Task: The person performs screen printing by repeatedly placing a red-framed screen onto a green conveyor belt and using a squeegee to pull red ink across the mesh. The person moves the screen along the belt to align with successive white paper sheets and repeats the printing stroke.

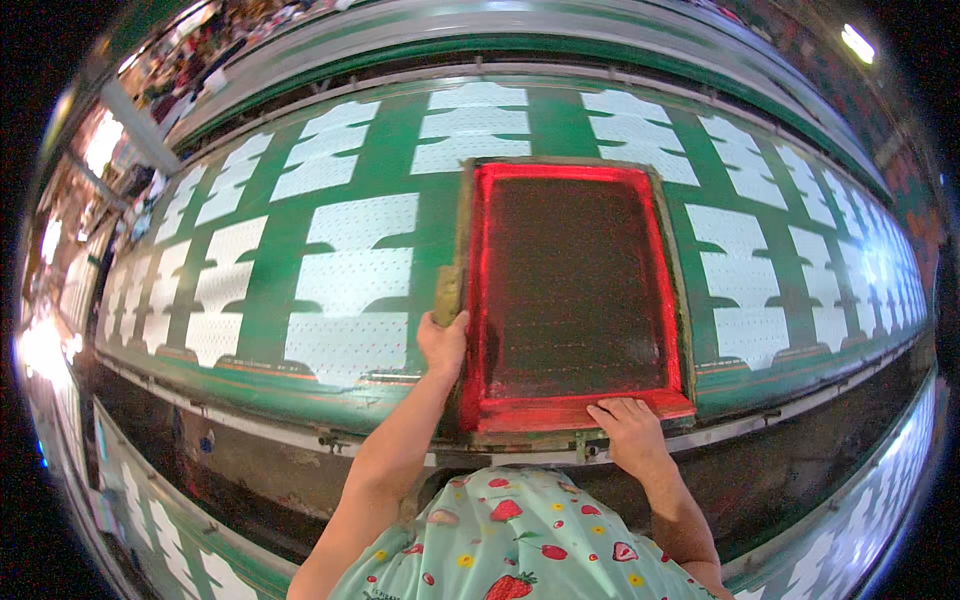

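A screen printing frame (672,330) lies on the long green table, a little right of centre. Red ink coats its inner borders around a dark mesh (575,280). At the left side, my left hand (444,342) is closed on the frame by a yellowish block (448,292) fixed to its outer edge. My right hand (632,432) grips the near red bar, its fingers bent over the top and its thumb hidden. Beneath the frame, whatever lies on the table is covered. White cut fabric pieces (350,270) with fine small marks lie flat on both sides.
More white pieces (475,125) run in rows along the green table (555,120). A metal rail (270,425) follows the table's near edge, close to my body. Another long table (480,45) stands beyond, and others with white pieces show at the lower left and right.
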Demonstrator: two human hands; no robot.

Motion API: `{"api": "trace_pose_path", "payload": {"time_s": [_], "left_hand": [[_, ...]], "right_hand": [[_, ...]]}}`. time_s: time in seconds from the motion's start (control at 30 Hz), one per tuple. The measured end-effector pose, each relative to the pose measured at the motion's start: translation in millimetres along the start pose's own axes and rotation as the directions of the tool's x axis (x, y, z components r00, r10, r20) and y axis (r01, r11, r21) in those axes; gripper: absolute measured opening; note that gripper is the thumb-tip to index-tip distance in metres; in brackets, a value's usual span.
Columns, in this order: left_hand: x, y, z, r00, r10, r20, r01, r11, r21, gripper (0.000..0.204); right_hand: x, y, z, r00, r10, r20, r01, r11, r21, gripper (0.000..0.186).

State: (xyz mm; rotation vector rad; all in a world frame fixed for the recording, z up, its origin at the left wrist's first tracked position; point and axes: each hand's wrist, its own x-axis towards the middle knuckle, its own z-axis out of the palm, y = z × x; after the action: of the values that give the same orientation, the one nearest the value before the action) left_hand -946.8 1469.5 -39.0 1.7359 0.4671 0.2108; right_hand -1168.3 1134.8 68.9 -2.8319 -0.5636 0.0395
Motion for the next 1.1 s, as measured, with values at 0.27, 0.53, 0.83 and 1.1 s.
{"api": "trace_pose_path", "payload": {"time_s": [0.27, 0.53, 0.83, 1.1], "left_hand": [[-5, 5, -2, 0.977, 0.195, -0.092, -0.174, 0.965, 0.197, 0.055], [-1, -6, 3, 0.978, 0.192, -0.081, -0.189, 0.981, 0.044, 0.050], [-5, 5, 0, 0.988, 0.144, -0.055, -0.142, 0.989, 0.032, 0.047], [-12, 18, 2, 0.995, 0.084, -0.054, -0.082, 0.996, 0.025, 0.043]], "right_hand": [[54, -14, -18, 0.967, 0.094, 0.236, -0.091, 0.996, -0.027, 0.051], [21, -34, 1, 0.997, 0.062, 0.043, -0.060, 0.998, -0.035, 0.057], [98, 16, 28, 0.981, -0.002, -0.192, -0.026, 0.989, -0.143, 0.058], [255, 129, 23, 0.977, -0.018, -0.214, -0.019, 0.985, -0.171, 0.050]]}}
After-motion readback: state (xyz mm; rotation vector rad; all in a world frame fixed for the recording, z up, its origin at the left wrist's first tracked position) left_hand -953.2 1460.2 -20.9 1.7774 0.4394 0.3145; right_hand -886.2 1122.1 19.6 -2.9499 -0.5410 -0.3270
